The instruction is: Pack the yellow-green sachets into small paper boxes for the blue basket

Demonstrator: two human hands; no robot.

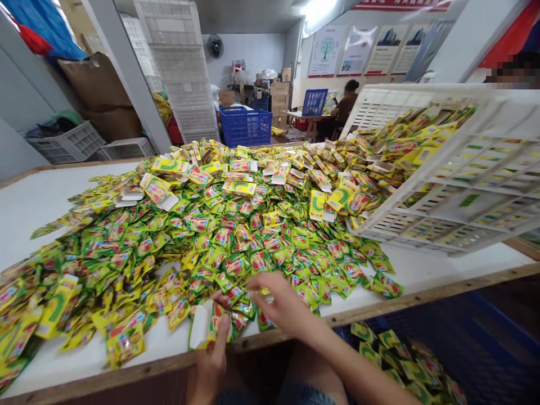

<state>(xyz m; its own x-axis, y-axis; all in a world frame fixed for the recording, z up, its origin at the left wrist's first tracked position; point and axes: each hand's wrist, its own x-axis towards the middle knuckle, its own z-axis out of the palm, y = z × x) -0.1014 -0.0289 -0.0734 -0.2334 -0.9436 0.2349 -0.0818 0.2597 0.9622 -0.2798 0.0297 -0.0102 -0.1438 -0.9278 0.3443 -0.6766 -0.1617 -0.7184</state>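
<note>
My left hand (pixel 216 349) is closed around a small printed carton (pixel 214 325) at the table's front edge. The carton's white flap stands out on its left, and red and green print shows beside my thumb. To its right, my right hand (pixel 280 304) hovers low over the green candy sachets (pixel 234 264). Its thumb and fingers are curved and apart, with nothing visible held between them. The sachets lie in a wide heap across the white table, green in the middle and yellower toward the left. More yellow cartons (pixel 239 187) lie on the back of the heap.
A white plastic crate (pixel 422 216) lies tipped on the right, cartons spilling from it. Below the wooden table edge (pixel 422 291), a blue crate (pixel 485 332) holds filled cartons. Stacked white crates (pixel 177 67) and a blue basket (pixel 246 126) stand behind. Two people are in the background.
</note>
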